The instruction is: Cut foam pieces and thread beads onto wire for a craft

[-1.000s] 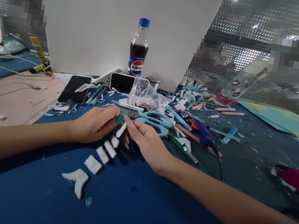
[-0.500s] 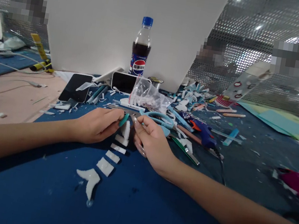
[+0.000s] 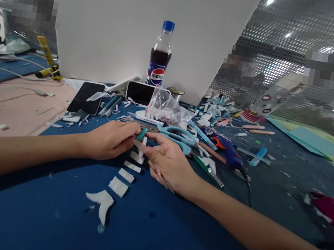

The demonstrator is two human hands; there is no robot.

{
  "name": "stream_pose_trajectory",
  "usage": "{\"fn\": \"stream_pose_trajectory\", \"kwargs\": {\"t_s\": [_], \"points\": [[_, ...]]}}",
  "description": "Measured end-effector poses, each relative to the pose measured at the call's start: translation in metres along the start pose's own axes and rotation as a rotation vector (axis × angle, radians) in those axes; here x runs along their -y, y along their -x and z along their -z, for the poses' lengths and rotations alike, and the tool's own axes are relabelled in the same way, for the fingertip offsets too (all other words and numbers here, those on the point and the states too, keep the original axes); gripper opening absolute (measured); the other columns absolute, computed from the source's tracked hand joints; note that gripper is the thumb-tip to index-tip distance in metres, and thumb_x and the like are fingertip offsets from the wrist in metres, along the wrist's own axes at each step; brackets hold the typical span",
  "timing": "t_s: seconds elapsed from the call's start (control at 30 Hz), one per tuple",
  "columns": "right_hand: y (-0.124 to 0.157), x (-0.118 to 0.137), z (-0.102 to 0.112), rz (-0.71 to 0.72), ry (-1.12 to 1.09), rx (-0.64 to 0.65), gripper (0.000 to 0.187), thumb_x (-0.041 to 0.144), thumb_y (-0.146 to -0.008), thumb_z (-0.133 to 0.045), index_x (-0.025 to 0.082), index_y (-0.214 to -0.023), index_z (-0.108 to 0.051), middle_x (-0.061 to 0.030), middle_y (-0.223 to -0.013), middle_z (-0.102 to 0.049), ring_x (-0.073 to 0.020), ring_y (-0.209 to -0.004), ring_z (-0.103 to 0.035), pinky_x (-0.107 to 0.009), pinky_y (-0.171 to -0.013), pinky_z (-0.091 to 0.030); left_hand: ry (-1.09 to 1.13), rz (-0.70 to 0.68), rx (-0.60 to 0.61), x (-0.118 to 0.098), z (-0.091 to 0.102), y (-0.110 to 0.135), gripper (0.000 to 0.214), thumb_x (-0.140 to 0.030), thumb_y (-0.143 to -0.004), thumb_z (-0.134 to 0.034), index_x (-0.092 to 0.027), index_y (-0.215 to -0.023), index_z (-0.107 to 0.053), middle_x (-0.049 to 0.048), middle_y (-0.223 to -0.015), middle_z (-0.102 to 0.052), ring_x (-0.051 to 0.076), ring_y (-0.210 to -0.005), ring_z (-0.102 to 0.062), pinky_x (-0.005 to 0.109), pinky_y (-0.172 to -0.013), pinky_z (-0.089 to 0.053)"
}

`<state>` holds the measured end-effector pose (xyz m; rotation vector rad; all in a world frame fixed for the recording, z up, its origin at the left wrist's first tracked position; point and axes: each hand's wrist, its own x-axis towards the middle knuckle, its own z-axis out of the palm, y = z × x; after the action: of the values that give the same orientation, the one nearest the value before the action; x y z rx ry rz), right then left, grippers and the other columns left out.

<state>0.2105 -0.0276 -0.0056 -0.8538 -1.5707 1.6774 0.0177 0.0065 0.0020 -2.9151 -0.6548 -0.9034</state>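
Note:
My left hand (image 3: 116,140) is closed, pinching a small teal piece (image 3: 141,134) between thumb and fingertips. My right hand (image 3: 172,162) meets it from the other side, its thumb and index finger closed round the lower edge of the teal piece. Just beneath, a white foam piece (image 3: 142,151) is partly covered by the right thumb. Towards me, several white foam strips (image 3: 126,175) and a wider block (image 3: 118,187) lie in a spaced row. A white tail-shaped piece (image 3: 102,201) ends the row, close to a small clear blob (image 3: 101,228).
Behind my hands lie light-blue scissors (image 3: 178,134), a plastic bag (image 3: 169,108), a phone (image 3: 86,98) and a cola bottle (image 3: 159,62). A blue glue gun (image 3: 229,150), a green-handled cutter (image 3: 208,171) and foam scraps (image 3: 216,107) are on the right.
My right thumb and index finger have moved left and slightly down onto the teal piece. The right thumb now partly covers the top foam piece. The view has shifted slightly.

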Motion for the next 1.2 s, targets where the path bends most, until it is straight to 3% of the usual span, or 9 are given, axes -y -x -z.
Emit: {"fn": "stream_pose_trajectory", "kwargs": {"t_s": [0.47, 0.63, 0.73, 0.83, 1.07, 1.2], "points": [[0.002, 0.003, -0.004, -0.018, 0.116, -0.039, 0.027, 0.048, -0.087, -0.045, 0.022, -0.082, -0.039, 0.0136, -0.03, -0.035, -0.0071, -0.021, -0.033, -0.016, -0.025, -0.026, 0.067, 0.08, -0.129, 0.002, 0.002, 0.003, 0.02, -0.022, -0.092, -0.032, -0.017, -0.078, -0.045, -0.001, -0.065, -0.053, 0.008, -0.052, -0.047, 0.019, -0.049, -0.038], [0.003, 0.002, -0.003, -0.004, 0.099, -0.064, 0.029, 0.05, -0.087, -0.042, 0.022, -0.093, -0.04, 0.0136, -0.03, -0.037, -0.0085, -0.02, -0.032, -0.018, -0.027, -0.03, 0.101, 0.163, -0.195, 0.003, -0.002, 0.007, 0.011, -0.019, -0.09, -0.037, -0.014, -0.092, -0.047, -0.0009, -0.068, -0.055, 0.008, -0.053, -0.051, 0.018, -0.049, -0.041], [0.002, -0.001, -0.002, -0.003, 0.066, -0.105, 0.031, 0.05, -0.086, -0.044, 0.023, -0.097, -0.036, 0.0142, -0.031, -0.038, -0.0086, -0.019, -0.031, -0.018, -0.026, -0.029, 0.283, 0.194, -0.233, 0.006, -0.005, 0.01, 0.017, -0.016, -0.089, -0.04, -0.014, -0.105, -0.044, -0.003, -0.066, -0.053, 0.006, -0.049, -0.051, 0.017, -0.047, -0.043], [0.0, -0.001, -0.001, -0.026, -0.008, -0.126, 0.032, 0.052, -0.084, -0.046, 0.023, -0.094, -0.035, 0.0142, -0.032, -0.038, -0.0076, -0.019, -0.029, -0.017, -0.024, -0.026, 0.502, 0.132, -0.211, 0.008, -0.006, 0.012, 0.013, -0.017, -0.09, -0.042, -0.017, -0.101, -0.047, -0.002, -0.068, -0.056, 0.007, -0.05, -0.056, 0.018, -0.048, -0.048], [-0.003, 0.006, -0.002, -0.04, -0.149, -0.183, 0.02, 0.04, -0.088, -0.046, 0.022, -0.088, -0.037, 0.0137, -0.032, -0.037, -0.0048, -0.021, -0.021, -0.015, -0.025, -0.025, 0.455, 0.027, -0.223, 0.006, 0.0, 0.01, 0.005, -0.021, -0.081, -0.06, -0.019, -0.086, -0.059, 0.0022, -0.073, -0.068, 0.01, -0.062, -0.064, 0.018, -0.056, -0.052], [-0.003, 0.007, -0.002, -0.061, -0.165, -0.205, 0.017, 0.036, -0.088, -0.046, 0.021, -0.089, -0.037, 0.0136, -0.032, -0.038, -0.005, -0.021, -0.022, -0.015, -0.025, -0.026, 0.54, -0.082, -0.067, 0.004, 0.004, 0.005, 0.002, -0.017, -0.078, -0.064, -0.018, -0.08, -0.064, 0.0041, -0.069, -0.07, 0.012, -0.065, -0.066, 0.02, -0.061, -0.054]]}}
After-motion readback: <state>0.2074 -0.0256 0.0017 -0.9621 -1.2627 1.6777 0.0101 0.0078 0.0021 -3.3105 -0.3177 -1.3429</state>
